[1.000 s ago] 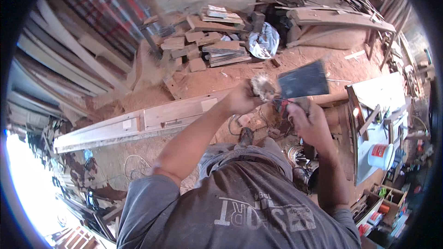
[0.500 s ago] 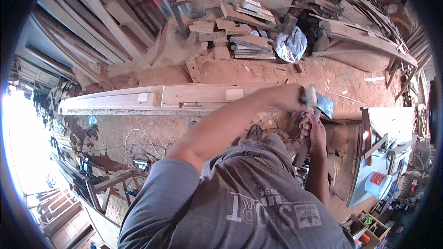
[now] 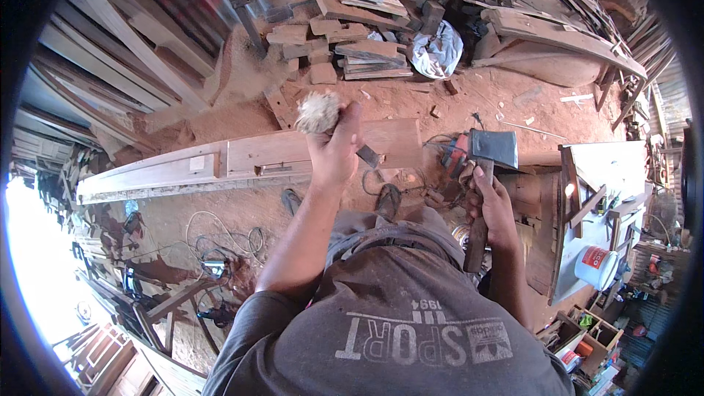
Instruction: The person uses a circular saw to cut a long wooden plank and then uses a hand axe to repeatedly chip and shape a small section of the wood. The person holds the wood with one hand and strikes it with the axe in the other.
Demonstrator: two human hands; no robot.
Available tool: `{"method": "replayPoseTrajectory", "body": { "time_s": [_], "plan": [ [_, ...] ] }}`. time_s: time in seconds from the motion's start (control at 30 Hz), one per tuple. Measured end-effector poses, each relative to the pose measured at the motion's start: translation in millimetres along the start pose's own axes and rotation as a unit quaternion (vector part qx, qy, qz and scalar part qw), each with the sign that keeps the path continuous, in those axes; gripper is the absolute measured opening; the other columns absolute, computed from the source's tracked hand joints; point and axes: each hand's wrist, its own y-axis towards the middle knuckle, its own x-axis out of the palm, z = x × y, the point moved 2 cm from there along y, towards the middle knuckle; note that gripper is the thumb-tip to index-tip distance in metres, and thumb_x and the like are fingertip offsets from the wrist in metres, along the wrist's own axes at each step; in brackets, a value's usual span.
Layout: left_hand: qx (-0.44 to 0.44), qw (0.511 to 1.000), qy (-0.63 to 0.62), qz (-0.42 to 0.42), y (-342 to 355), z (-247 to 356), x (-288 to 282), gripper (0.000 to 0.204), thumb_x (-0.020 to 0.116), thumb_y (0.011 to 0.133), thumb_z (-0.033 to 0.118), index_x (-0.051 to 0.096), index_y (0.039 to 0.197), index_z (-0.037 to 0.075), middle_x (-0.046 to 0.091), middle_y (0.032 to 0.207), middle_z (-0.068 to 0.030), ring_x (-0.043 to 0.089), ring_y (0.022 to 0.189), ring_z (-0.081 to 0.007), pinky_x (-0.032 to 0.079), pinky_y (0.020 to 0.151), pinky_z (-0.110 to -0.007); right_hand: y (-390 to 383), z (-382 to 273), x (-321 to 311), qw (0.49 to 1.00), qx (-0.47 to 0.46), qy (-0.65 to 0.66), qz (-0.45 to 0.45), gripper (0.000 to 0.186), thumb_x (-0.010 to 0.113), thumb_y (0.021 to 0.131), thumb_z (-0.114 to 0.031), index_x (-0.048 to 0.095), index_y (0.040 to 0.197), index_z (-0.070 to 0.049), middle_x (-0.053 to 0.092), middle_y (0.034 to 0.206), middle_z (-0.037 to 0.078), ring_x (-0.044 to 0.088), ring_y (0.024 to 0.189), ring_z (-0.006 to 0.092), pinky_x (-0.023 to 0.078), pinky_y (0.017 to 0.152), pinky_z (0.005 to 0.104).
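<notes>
My left hand is closed around a chisel. Its short dark blade comes out at the right of the fist, while a pale, frayed handle end bulges out on the other side. This hand is above a long wooden beam with cut slots along it. At the right, my right hand grips a hatchet by its brown wooden handle. The hatchet's broad, dark head is up beyond the fingers, and the handle's lower end shows below the palm.
A red power tool lies behind the hatchet. Loose cables trail over the ground at left. Wood offcuts and a white sack are beyond the beam. A table with a white bucket stands at right.
My left hand has swung left from beside the hatchet head to above the beam, carrying the chisel. My right hand keeps its grip on the hatchet, whose head now shows fully.
</notes>
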Motion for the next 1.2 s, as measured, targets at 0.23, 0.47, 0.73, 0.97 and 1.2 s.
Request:
{"method": "replayPoseTrajectory", "body": {
  "time_s": [0.23,0.47,0.73,0.97,1.2],
  "plan": [
    [0.056,0.993,-0.024,0.102,-10.4,-11.6,-8.9,0.017,0.067,0.100,0.016,0.055,0.088,0.015,0.041,0.060,0.0061,0.033,0.048,-0.0065,0.024,0.046,-0.027,-23.4,-59.8,26.9,0.986,-0.096,-0.089,-0.106,0.034,0.062,0.102,-0.039,0.054,0.097,-0.007,0.049,0.065,-0.002,0.045,0.049,0.0072,0.039,0.045,0.0250],
    [0.072,0.985,0.031,0.154,-8.5,-19.5,-10.1,0.023,0.068,0.099,0.014,0.051,0.082,0.015,0.041,0.060,0.0066,0.034,0.048,-0.0051,0.026,0.044,-0.027,-59.3,-137.6,73.0,0.896,-0.264,-0.285,-0.214,0.040,0.058,0.104,-0.040,0.059,0.098,-0.001,0.053,0.061,-0.001,0.050,0.049,0.0068,0.038,0.046,0.0259],
    [0.160,0.956,0.175,0.173,-2.4,-5.1,16.6,0.020,0.073,0.096,0.015,0.064,0.084,0.002,0.062,0.078,0.0036,0.053,0.072,-0.0061,0.044,0.062,-0.028,-103.1,-260.1,148.0,0.733,-0.584,-0.173,-0.302,0.038,0.053,0.105,-0.038,0.062,0.101,-0.001,0.060,0.072,0.007,0.057,0.058,0.0183,0.046,0.053,0.0309],
    [0.277,0.911,0.252,0.171,-13.4,-16.7,12.6,0.018,0.070,0.097,0.013,0.064,0.088,-0.001,0.062,0.079,0.0024,0.052,0.072,-0.0068,0.044,0.062,-0.029,-54.6,-212.1,168.0,0.512,-0.526,-0.636,-0.239,0.061,0.052,0.103,-0.051,0.066,0.098,0.008,0.067,0.077,0.014,0.065,0.065,0.0317,0.056,0.069,0.0409],
    [0.162,0.950,0.188,0.191,-12.1,-23.4,7.1,0.018,0.070,0.098,0.013,0.064,0.088,0.000,0.060,0.076,0.0031,0.051,0.071,-0.0060,0.045,0.062,-0.027,-109.0,-257.1,176.5,0.584,-0.691,-0.386,-0.179,0.044,0.058,0.099,-0.043,0.062,0.099,0.001,0.071,0.082,0.022,0.069,0.078,0.0453,0.055,0.069,0.0500]
  ]
}}
